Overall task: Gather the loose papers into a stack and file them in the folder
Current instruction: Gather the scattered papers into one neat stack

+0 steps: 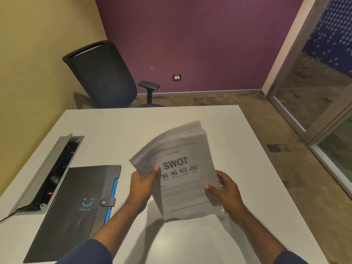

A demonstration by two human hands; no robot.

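A stack of white printed papers (pixel 181 180), its top sheet headed "SWOT", is held upright above the white table (pixel 238 149). My left hand (pixel 142 185) grips the stack's left edge, thumb on the front. My right hand (pixel 224 189) grips the right edge. The top of the stack curls back and is blurred. A black folder (pixel 76 212) with a blue smile logo, blue edge and snap strap lies shut on the table to the left of my hands.
An open cable tray (pixel 49 174) with its grey lid raised is set in the table left of the folder. A black office chair (pixel 102 77) stands beyond the far edge. A glass door (pixel 314 92) is at right.
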